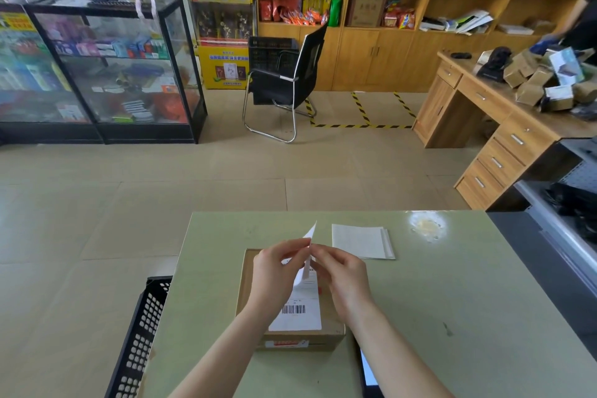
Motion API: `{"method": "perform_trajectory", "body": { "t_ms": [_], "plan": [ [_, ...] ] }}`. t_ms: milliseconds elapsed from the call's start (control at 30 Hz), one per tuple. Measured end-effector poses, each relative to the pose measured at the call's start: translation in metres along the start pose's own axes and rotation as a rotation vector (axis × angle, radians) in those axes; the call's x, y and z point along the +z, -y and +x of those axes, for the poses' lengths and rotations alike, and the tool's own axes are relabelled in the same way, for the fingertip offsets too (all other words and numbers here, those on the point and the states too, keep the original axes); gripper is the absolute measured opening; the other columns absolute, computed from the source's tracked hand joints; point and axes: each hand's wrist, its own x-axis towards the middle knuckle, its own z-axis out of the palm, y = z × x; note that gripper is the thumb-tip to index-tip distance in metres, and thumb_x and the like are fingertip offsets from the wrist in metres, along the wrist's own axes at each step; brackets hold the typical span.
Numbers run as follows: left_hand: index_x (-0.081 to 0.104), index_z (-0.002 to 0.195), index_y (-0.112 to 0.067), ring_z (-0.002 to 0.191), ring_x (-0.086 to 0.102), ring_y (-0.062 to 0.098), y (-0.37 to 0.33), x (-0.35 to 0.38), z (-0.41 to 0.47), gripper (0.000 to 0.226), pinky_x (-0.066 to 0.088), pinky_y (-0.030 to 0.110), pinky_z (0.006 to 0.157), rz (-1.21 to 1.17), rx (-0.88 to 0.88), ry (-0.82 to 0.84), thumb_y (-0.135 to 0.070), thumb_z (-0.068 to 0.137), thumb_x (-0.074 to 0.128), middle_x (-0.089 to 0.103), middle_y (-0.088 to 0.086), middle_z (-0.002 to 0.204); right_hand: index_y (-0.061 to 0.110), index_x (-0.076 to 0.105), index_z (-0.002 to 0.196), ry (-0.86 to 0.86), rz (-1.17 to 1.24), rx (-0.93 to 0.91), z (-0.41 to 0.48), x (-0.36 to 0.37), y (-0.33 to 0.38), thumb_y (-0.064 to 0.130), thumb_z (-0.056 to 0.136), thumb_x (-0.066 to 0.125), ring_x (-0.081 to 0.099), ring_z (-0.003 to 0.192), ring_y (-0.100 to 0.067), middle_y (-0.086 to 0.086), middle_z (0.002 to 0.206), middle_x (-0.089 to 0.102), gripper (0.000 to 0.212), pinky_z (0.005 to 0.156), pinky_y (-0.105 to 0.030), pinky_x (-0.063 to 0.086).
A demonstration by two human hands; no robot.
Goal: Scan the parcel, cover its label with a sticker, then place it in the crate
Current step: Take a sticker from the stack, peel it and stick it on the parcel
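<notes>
A brown cardboard parcel (329, 313) lies flat on the green table (452, 300), its white barcode label (298, 313) facing up. Above its far half, my left hand (277, 271) and my right hand (342, 275) both pinch a white sticker sheet (308, 249), held upright and edge-on between the fingertips. A black perforated crate (139, 339) stands on the floor against the table's left edge.
A small stack of white sticker sheets (361, 241) lies on the table beyond the parcel. A dark flat device (368, 371) rests by my right forearm. Another person works at a wooden desk (504, 126) with boxes at right. A black chair (284, 81) stands ahead.
</notes>
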Motion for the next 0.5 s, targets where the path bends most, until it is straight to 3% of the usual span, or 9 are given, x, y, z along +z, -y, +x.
{"method": "perform_trajectory", "body": {
  "t_ms": [200,367,500],
  "plan": [
    [0.077,0.1,-0.025,0.083,0.069,-0.004,-0.0025,0.004,0.0003,0.017,0.055,0.023,0.082,0.016,0.014,0.003,-0.019,0.088,0.067,0.077,-0.014,0.087,0.002,0.076,0.089,-0.019,-0.004,-0.023,0.0027,-0.0016,0.0007,0.013,0.081,0.071,0.07,0.099,-0.033,-0.019,0.097,0.075,0.014,0.096,-0.04,0.053],
    [0.077,0.102,-0.026,0.085,0.07,-0.002,-0.0032,0.0049,0.0025,0.017,0.054,0.023,0.083,0.028,0.018,0.023,-0.022,0.088,0.068,0.077,-0.013,0.089,0.006,0.077,0.086,-0.022,-0.001,-0.014,0.0017,-0.0036,0.0017,0.02,0.079,0.074,0.072,0.091,-0.027,-0.019,0.094,0.075,0.016,0.074,-0.036,0.052],
    [0.077,0.103,-0.026,0.087,0.069,-0.002,-0.0028,0.005,0.0032,0.017,0.054,0.02,0.082,0.034,0.02,0.033,-0.022,0.089,0.067,0.077,-0.013,0.09,0.009,0.077,0.084,-0.021,-0.024,-0.017,0.0015,-0.0054,0.0029,0.02,0.078,0.074,0.071,0.083,-0.026,-0.016,0.09,0.076,0.013,0.073,-0.038,0.051]
  ]
}}
